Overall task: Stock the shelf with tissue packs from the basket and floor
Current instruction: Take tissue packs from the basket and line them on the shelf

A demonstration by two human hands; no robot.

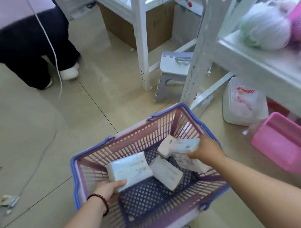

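Each hand grips one white plastic-wrapped tissue pack inside the pink slatted plastic basket: left hand on the pack at the near-left wall, right hand on the pack at the far-right corner. The slick wrap could slip from such edge grips while lifting.

The basket is set on the floor, with tissue packs lying inside it. A folding stool is placed behind the basket, between the shelf uprights. A tub and a bag are found right of the basket, beneath the shelf.
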